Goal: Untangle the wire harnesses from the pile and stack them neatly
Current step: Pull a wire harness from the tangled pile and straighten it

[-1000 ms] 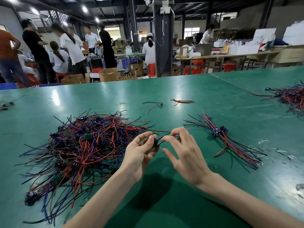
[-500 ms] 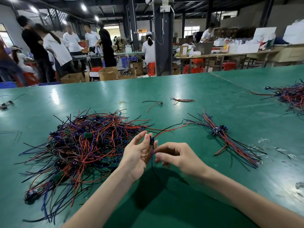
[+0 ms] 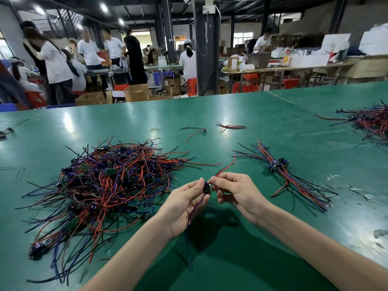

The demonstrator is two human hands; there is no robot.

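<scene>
Between left hand (image 3: 184,204) and right hand (image 3: 237,192), fingers (image 3: 219,179) mostly hide a dark connector (image 3: 206,188).

Wire pile (image 3: 105,185) on green table (image 3: 262,127).

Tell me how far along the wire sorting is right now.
Early days. Done: a small stack of straightened harnesses lies on the right. In hand: one harness, pinched between the left hand and right hand. Left to do: the big tangled pile on the left, which looks like most of the work.
</scene>
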